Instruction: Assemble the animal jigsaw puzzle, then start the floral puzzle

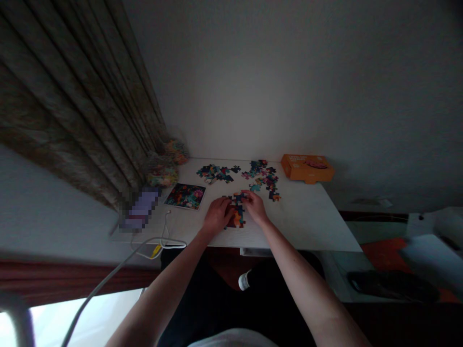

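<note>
A partly joined jigsaw puzzle (pixel 238 218) with orange and dark patches lies near the table's front edge, between my two hands. My left hand (pixel 218 213) rests over its left side, fingers stretched out on the pieces and the table. At the top of the joined part is a dark blue puzzle piece (pixel 238 196). My right hand (pixel 255 207) has its thumb and fingers closed at that piece's right edge; the fingertips partly hide it. Whether the piece is locked in, I cannot tell. Left of my left hand lies a colourful reference picture (pixel 185 196).
Loose puzzle pieces lie in two groups, one at the back left (pixel 215 173) and one at the back right (pixel 267 176). An orange box (pixel 307 168) stands at the far right corner. A phone-like blurred object (pixel 142 208) and a white cable (pixel 170 241) are on the left.
</note>
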`<state>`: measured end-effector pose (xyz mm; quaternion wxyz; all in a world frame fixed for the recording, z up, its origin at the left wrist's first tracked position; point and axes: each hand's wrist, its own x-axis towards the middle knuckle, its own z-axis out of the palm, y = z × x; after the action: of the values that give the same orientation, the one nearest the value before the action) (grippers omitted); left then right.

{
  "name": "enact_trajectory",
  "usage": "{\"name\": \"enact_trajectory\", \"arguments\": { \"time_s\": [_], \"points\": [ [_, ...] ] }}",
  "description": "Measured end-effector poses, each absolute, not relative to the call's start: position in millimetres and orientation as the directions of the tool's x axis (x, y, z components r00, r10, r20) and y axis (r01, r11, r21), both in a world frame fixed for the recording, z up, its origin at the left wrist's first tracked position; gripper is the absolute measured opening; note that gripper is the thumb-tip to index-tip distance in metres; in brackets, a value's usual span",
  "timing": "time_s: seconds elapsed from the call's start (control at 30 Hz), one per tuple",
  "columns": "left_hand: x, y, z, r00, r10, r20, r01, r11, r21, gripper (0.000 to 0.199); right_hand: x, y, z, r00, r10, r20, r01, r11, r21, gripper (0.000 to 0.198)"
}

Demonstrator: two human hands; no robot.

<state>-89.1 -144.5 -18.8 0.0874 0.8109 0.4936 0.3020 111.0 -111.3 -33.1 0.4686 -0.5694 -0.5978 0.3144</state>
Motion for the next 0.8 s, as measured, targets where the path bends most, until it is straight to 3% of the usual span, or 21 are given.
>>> {"name": "enact_trajectory", "arguments": {
  "time_s": [0.27,0.5,0.8],
  "points": [
    [-85,-148,-16,0.346,0.882,0.322,0.770,-0.462,0.440,0.024,104,-115,-27,0.005,0.977,0.211,0.722,0.143,-0.677,0.034],
    [-84,-149,-11,0.402,0.851,0.339,0.764,-0.516,0.388,0.015,99,-120,-19,-0.034,0.979,0.202,0.876,0.126,-0.465,0.034],
    [-85,-148,-14,0.412,0.842,0.348,0.760,-0.528,0.379,0.023,98,-122,-15,-0.065,0.982,0.175,0.892,0.136,-0.431,0.032]
  ]
}}
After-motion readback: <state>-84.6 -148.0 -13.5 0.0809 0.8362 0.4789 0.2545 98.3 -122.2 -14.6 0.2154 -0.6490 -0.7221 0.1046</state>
